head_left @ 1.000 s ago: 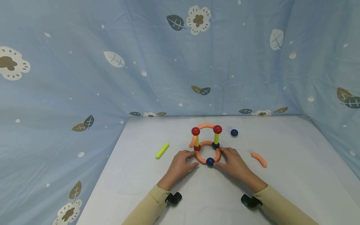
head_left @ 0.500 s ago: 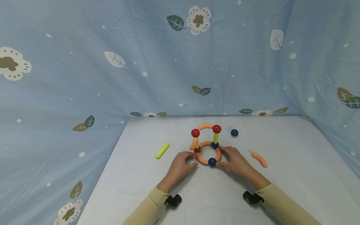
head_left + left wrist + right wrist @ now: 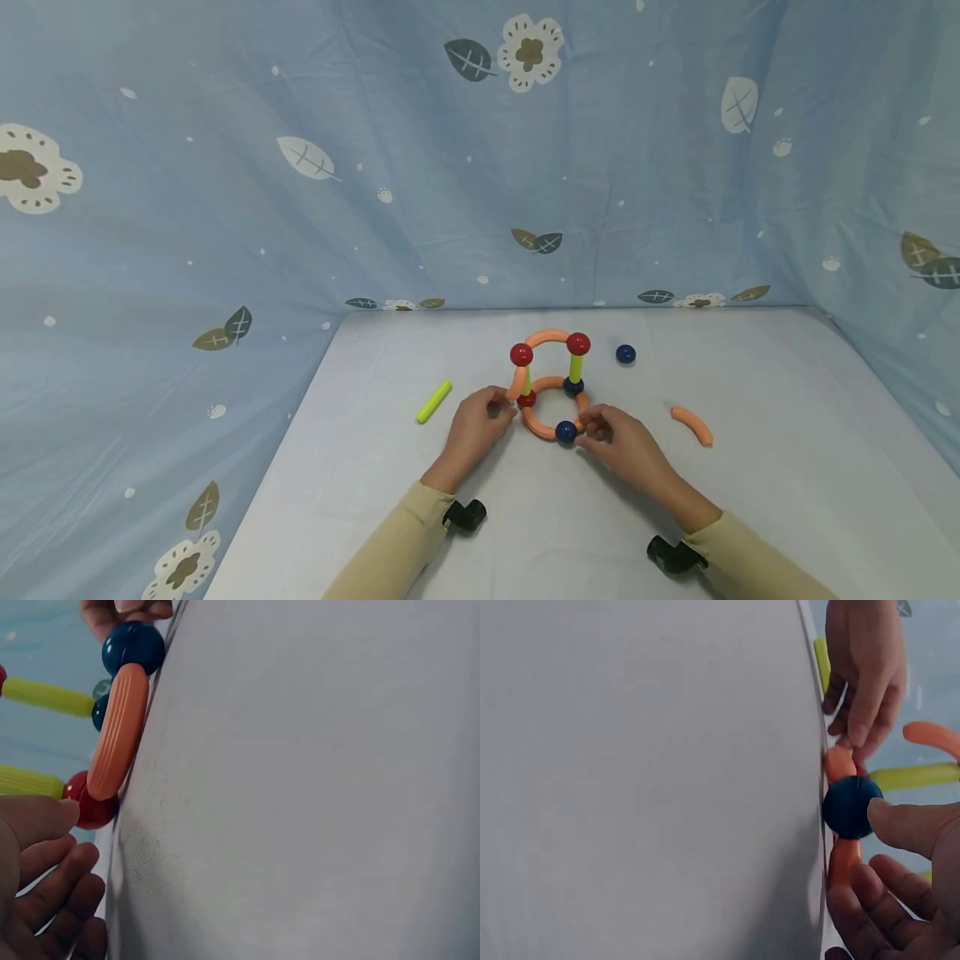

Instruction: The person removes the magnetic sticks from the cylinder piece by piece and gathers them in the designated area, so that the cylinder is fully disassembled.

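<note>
On the white table stands a magnetic ball-and-stick structure. Its lower ring joins curved orange sticks (image 3: 537, 427), a front blue ball (image 3: 566, 432), a back blue ball (image 3: 573, 385) and a red ball (image 3: 91, 801). Two yellow-green sticks (image 3: 576, 368) rise to upper red balls (image 3: 521, 355), linked by an orange arc (image 3: 547, 337); another curved stick (image 3: 517, 383) hangs from the left one. My left hand (image 3: 471, 432) is at the ring's left, thumb by the lower red ball, fingers loosely bent. My right hand (image 3: 628, 450) has its thumb against the front blue ball, fingers by the orange stick.
A loose yellow-green stick (image 3: 434, 402) lies to the left on the white table (image 3: 360, 500). To the right are a loose blue ball (image 3: 626, 354) and a curved orange stick (image 3: 692, 427). Patterned blue cloth (image 3: 420, 208) hangs behind the table.
The structure turned slightly first, its front blue ball shifting right, then stayed put. My left hand has moved up a little; the right fingers have drawn back toward the thumb.
</note>
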The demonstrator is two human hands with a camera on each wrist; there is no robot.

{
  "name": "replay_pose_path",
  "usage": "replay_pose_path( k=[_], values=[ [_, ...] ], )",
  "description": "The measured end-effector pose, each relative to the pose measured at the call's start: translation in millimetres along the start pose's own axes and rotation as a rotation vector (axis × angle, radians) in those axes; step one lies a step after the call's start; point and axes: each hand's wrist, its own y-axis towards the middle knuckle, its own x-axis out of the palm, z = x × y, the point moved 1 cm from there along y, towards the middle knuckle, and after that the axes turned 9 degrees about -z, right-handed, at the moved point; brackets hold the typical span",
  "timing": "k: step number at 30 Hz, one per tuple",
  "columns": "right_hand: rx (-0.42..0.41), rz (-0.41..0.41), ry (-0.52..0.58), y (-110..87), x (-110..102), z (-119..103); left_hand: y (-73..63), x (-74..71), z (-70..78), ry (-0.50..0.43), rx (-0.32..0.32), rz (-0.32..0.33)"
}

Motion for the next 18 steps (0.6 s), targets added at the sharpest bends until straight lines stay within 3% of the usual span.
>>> replay_pose_path(
  k=[7,18],
  values=[
    [0.005,-0.008,0.034,0.0,4,-4,10.3,2.9,-1.0,-0.023,-0.001,-0.007],
    [0.001,0.007,0.009,2.8,5,-4,12.8,2.4,1.3,-0.005,-0.007,-0.01]
  ],
)
